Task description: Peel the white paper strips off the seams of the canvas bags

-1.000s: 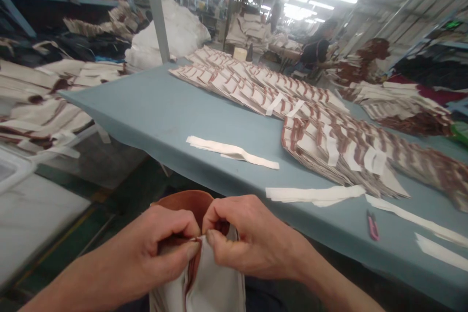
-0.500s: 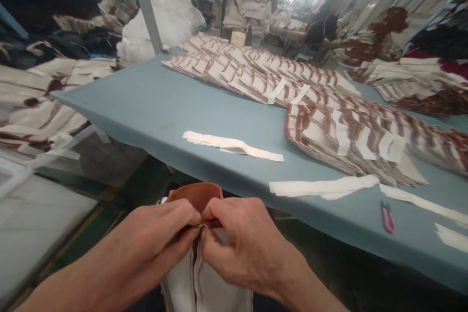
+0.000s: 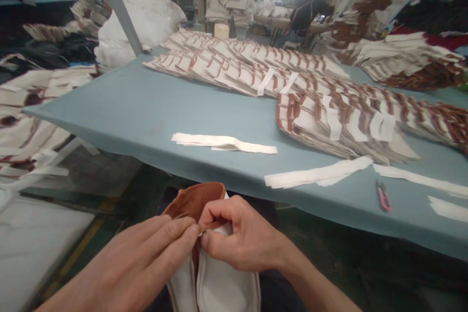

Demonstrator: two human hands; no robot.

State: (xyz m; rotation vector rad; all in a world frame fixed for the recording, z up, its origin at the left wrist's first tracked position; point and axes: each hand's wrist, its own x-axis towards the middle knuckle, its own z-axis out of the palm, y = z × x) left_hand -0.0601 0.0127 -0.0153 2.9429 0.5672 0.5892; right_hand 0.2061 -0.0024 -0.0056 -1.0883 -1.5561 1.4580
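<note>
A white sewn piece (image 3: 228, 285) with a brown lining (image 3: 203, 195) stands in front of me, below the table edge, its lined top gaping toward the table. A seam with a dark brown gap runs down its middle. At the upper end of that seam, my right hand (image 3: 243, 236) pinches the edge between thumb and bent forefinger. My left hand (image 3: 146, 253) presses in from the other side, its fingers closed together on the piece and its thumb hidden. Both hands' fingertips meet at the seam, where a small pale bit shows.
The blue-covered table (image 3: 120, 107) carries overlapping rows of white-and-brown pieces (image 3: 310, 122), white strips (image 3: 223, 142) and pink thread snips (image 3: 383, 196). More pieces (image 3: 32, 107) lie at left, beside a metal post (image 3: 119, 7). A person (image 3: 310, 9) is in the background.
My left fingers have straightened and now lie over the seam, where they were pinching before. My right hand keeps its pinch. The brown lining shows wider, and the view has shifted slightly right.
</note>
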